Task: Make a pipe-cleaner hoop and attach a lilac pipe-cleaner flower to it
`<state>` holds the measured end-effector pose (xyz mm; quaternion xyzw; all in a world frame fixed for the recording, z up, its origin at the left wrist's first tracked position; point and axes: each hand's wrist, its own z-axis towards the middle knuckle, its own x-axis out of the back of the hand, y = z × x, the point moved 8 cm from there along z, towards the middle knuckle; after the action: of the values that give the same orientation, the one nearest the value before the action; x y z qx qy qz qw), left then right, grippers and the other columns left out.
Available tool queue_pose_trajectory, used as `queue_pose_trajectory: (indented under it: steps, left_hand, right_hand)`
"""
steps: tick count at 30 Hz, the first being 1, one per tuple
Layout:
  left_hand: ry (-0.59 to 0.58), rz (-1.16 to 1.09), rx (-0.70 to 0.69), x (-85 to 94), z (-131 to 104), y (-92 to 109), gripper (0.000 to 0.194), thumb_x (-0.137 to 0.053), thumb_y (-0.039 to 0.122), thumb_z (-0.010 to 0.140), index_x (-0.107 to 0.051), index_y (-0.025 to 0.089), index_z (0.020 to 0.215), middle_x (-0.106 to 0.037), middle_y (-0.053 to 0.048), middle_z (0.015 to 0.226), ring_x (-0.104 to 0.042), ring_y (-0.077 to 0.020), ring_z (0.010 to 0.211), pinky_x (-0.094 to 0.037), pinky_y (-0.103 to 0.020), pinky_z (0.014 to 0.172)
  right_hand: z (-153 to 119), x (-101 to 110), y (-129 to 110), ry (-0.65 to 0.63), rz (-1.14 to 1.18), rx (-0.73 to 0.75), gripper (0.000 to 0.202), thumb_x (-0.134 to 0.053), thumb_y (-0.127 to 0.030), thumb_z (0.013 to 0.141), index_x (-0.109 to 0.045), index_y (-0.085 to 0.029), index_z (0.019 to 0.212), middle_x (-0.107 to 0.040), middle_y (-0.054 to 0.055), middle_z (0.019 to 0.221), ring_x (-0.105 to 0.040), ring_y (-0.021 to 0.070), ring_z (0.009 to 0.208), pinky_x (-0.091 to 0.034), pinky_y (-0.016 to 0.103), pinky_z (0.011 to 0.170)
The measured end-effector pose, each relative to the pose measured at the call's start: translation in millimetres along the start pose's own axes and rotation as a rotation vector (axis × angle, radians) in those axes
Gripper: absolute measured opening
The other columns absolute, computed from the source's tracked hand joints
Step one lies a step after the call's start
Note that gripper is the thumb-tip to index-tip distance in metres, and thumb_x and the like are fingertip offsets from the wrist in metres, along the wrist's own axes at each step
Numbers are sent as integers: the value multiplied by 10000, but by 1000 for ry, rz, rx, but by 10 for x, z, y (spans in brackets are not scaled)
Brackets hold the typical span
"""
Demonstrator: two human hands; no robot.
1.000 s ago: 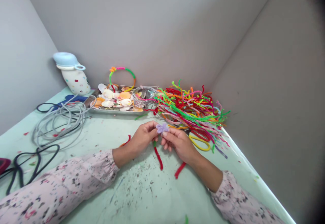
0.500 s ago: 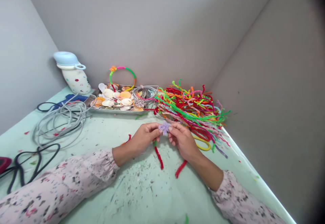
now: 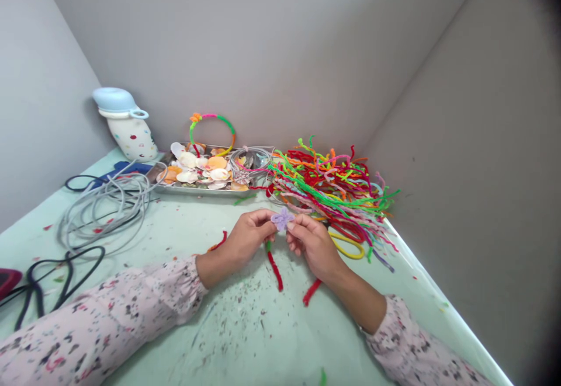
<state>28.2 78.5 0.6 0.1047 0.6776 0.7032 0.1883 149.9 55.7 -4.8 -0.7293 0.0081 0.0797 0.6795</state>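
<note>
A small purple pipe-cleaner flower [image 3: 283,219] is pinched between my two hands above the middle of the table. My left hand [image 3: 250,235] grips its left edge between thumb and fingers. On the opposite side, the thumb and forefinger of my right hand [image 3: 312,242] hold its right petals. Below and between the hands lies a red pipe-cleaner piece with a green end [image 3: 274,269]. Another red piece [image 3: 312,292] pokes out from under my right wrist, and a short red and orange end [image 3: 220,241] shows behind my left wrist.
A large heap of coloured pipe cleaners [image 3: 333,190] lies at the back right. A metal tray [image 3: 204,192] of shells stands behind my hands, with a multicoloured hoop [image 3: 227,122] upright on it. Left are grey coiled cords [image 3: 65,222], black cord [image 3: 65,284] and a bottle [image 3: 131,138].
The purple flower has shifted very slightly left and is turned a little, with my right fingers moved a bit on it. Everything else stays as it was.
</note>
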Motion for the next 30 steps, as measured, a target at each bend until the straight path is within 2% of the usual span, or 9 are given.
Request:
queue_pose_trajectory:
  steps: [6,11,18,23,30]
  left_hand:
    - [11,-8,-4,-3,-5,39,109,-627,251,754,-655,151,788,-578,7,658,-456,-100,572,-349,-220,556]
    - [18,16,-25,9,-5,44,95,-615,237,764,-654,151,779,-563,18,641,-449,-98,573,-343,-222,558]
    - [24,18,-1,-6,5,18,92,-608,219,755,-656,148,787,-539,23,628,-427,-92,558,-316,-218,538]
    - [-1,37,31,-45,-5,23,77,-587,203,746,-639,147,738,-509,32,580,-410,-93,538,-312,-220,528]
    - [-42,35,41,-74,-10,49,99,-625,242,729,-628,148,699,-502,38,574,-409,-87,519,-314,-218,513]
  right_hand:
    - [-10,-40,28,-39,33,-22,207,-636,-351,784,-556,-180,700,-582,-35,603,-498,61,465,-361,173,422]
    - [-20,-90,34,-102,58,-38,184,-635,-354,798,-593,-177,770,-589,-30,635,-510,59,480,-365,169,424]
    - [26,56,-25,29,73,60,199,-630,-392,797,-593,-196,801,-575,-28,663,-506,80,528,-361,183,428]
    - [34,89,-21,44,27,94,146,-649,-330,781,-592,-204,826,-549,-48,615,-456,70,476,-357,196,445]
    - [32,87,-28,48,48,50,144,-656,-311,752,-613,-197,828,-542,-49,574,-435,66,449,-320,190,416]
